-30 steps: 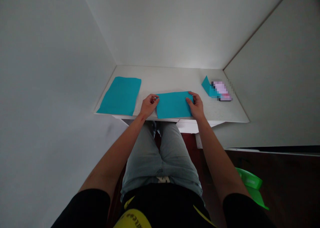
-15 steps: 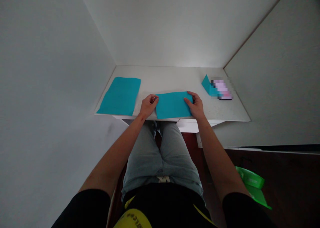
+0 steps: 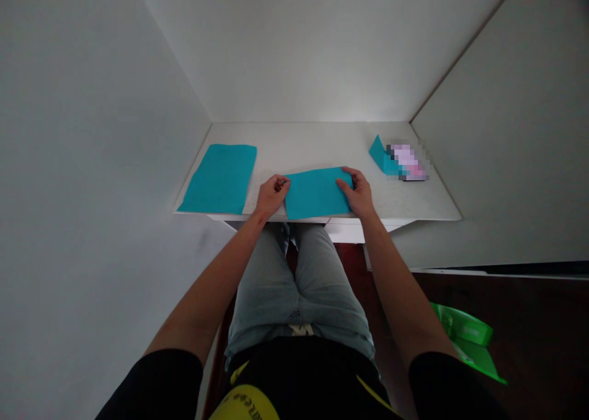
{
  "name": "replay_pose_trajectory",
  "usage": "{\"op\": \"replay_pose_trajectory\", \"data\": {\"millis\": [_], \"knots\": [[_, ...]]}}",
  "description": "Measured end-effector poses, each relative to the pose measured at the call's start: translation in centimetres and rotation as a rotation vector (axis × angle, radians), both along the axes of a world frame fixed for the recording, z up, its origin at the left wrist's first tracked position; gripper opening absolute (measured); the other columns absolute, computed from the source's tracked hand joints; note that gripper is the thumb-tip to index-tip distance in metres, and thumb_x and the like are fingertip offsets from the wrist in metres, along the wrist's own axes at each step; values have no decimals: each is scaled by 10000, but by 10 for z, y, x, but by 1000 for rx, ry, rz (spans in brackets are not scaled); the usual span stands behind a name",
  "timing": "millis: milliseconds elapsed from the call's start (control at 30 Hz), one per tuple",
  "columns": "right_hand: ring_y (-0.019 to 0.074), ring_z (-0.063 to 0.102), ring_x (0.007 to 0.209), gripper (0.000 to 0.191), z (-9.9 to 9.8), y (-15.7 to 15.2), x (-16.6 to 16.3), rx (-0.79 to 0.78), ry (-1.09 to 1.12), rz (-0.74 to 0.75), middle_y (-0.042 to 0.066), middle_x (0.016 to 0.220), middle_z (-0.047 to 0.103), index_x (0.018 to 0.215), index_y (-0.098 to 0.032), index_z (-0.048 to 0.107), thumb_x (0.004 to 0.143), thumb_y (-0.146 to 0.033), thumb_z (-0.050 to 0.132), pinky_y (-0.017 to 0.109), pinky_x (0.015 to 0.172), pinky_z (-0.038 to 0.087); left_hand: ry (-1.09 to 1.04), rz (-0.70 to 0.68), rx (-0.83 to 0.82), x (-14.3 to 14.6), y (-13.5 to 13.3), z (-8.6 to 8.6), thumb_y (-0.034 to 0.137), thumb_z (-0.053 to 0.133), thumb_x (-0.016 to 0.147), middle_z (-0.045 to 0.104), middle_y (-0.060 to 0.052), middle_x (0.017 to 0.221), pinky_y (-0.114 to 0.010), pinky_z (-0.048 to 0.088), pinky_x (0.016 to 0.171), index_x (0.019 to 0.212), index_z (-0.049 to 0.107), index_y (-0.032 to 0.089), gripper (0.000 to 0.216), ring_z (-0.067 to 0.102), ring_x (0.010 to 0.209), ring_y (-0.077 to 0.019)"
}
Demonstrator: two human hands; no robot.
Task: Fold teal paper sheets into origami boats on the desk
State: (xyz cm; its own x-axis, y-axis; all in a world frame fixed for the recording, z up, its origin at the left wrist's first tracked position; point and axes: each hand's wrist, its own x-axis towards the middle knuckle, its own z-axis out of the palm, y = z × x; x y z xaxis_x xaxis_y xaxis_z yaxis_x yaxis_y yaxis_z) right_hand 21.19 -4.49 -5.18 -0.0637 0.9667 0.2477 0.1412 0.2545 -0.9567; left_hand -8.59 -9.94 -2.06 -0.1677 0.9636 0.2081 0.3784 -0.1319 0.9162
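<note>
A blue sheet of paper (image 3: 317, 194), which looks folded, lies near the front edge of the white desk (image 3: 294, 144). My left hand (image 3: 273, 194) is closed at its left side, thumb and fingers pinched on the upper left corner. At the other end my right hand (image 3: 358, 192) grips the right edge, thumb on top and fingers over the far corner. A larger blue sheet (image 3: 219, 178) lies flat to the left of my left hand, apart from it.
On the right of the desk, a phone-like pixelated object (image 3: 409, 162) rests against a small folded blue piece (image 3: 378, 155). Walls enclose the desk at left, back and right. A green plastic object (image 3: 467, 331) stands on the dark floor at lower right.
Both hands keep their hold on the paper. The whole view has shifted slightly; otherwise almost nothing differs.
</note>
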Motion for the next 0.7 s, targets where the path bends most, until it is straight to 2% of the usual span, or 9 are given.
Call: {"op": "replay_pose_trajectory", "data": {"millis": [467, 600, 700], "knots": [[294, 677, 1128, 557, 4, -2, -4, -12, 22, 17, 73, 1227, 730, 1339, -299, 629, 878, -570, 787, 521, 1042, 571, 17, 1, 2, -1, 0, 1, 345, 732, 902, 611, 20, 726, -253, 415, 604, 977, 742, 207, 158, 525, 640, -131], [292, 676, 1115, 565, 2, -1, -4, -17, 19, 12, 72, 1199, 728, 1336, -296, 630, 868, -565, 800, 514, 1033, 571, -12, -36, 13, -1, 0, 2, 354, 759, 857, 590, 28, 759, -249, 399, 598, 1040, 752, 210, 233, 506, 628, -113], [292, 670, 1137, 557, 2, -1, -4, -12, 24, 17, 71, 1225, 726, 1330, -300, 630, 870, -569, 796, 518, 1050, 564, -16, -87, -7, -3, 0, 2, 379, 777, 854, 556, 39, 702, -250, 380, 589, 1068, 763, 215, 270, 488, 621, -118]]}}
